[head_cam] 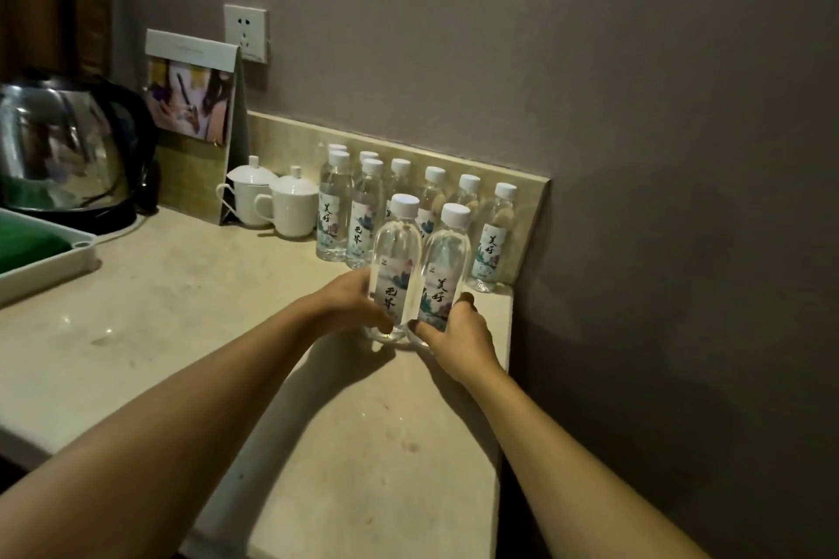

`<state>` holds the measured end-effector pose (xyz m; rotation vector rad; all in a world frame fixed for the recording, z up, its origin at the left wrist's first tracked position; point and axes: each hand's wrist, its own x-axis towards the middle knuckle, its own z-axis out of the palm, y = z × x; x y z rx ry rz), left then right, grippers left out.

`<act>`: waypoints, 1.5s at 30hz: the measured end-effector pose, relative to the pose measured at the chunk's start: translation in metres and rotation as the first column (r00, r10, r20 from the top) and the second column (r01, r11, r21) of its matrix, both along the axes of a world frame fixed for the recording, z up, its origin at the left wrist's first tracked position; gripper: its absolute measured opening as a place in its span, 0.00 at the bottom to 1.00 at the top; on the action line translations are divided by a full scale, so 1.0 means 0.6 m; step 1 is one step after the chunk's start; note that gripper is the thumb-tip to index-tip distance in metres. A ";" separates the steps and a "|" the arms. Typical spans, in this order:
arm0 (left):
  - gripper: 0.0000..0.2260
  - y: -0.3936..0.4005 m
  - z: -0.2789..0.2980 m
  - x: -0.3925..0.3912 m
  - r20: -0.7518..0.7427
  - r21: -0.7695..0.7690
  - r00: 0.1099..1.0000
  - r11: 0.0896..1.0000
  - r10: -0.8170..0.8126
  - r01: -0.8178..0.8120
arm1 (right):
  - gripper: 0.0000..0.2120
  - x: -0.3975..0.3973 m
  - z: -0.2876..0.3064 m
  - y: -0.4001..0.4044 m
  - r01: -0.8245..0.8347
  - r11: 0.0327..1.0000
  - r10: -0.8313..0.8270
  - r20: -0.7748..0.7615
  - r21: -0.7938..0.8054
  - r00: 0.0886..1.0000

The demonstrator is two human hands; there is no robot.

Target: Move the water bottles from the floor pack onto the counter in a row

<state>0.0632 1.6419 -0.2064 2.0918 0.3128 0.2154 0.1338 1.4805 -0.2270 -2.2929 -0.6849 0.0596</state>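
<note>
Most of the job looks done: a row of capped water bottles (433,195) already stands along the backsplash at the far right end of the table (181,309), with a few more doubled up in front at the row's left end. Two further bottles stand upright, side by side and touching, nearer the table's front. The left hand (349,302) has its fingers wrapped around the left bottle (394,259); the right hand (454,327) grips the right bottle (444,268) low on its label. Both bases seem to sit on the table, so what probably remains is sliding this pair into line.

The floor pack is out of view, so how many bottles are left cannot be told. The rear bottles partly hide each other, making an exact count uncertain.
</note>
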 end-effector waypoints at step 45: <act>0.22 0.117 -0.023 0.096 0.055 0.743 0.997 0.665 0.051 -0.075 | 0.29 0.071 -0.016 0.135 0.334 0.942 -0.336 0.157 0.042 0.929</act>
